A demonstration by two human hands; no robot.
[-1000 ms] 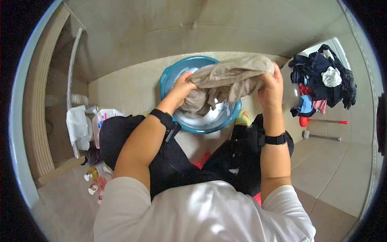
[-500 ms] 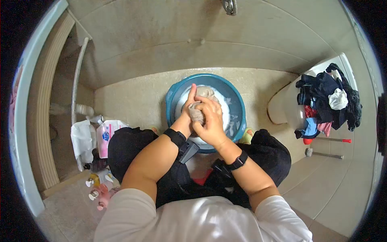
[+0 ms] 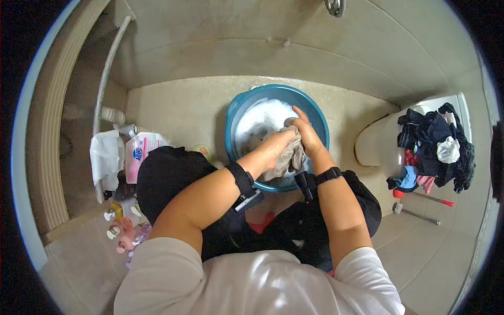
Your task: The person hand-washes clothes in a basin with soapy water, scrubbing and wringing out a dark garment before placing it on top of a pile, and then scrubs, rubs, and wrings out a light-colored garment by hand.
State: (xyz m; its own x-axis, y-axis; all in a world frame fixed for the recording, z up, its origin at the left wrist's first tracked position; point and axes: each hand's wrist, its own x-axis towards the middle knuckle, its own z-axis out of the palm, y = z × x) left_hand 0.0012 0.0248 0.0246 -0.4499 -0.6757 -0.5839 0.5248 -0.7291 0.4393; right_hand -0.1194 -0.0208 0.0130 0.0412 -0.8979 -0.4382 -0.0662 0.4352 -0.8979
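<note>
A blue plastic basin (image 3: 229, 128) on the floor in front of me holds white suds (image 3: 265, 111). Over its right half, a wet grey-beige cloth (image 3: 290, 156) is bunched between my hands. My left hand (image 3: 278, 145) grips it from the left, the fingers partly hidden in the folds. On the other side, my right hand (image 3: 308, 136) is closed on the cloth's upper right part, one finger or thumb pointing up. More of the same cloth seems to lie in the suds below; its extent is hidden.
Dark clothes (image 3: 428, 139) are heaped on the toilet at right, near red-tipped rods (image 3: 433, 198). At left stand a pink-and-white detergent pouch (image 3: 140, 152), a white bag (image 3: 107, 157) and several pump bottles (image 3: 122, 228). A shower hose (image 3: 336, 6) hangs from the wall.
My hands have gone from pressed together round the bunched cloth to side by side, with more cloth hanging between them. The view has shifted, so the basin appears slightly right and higher.
</note>
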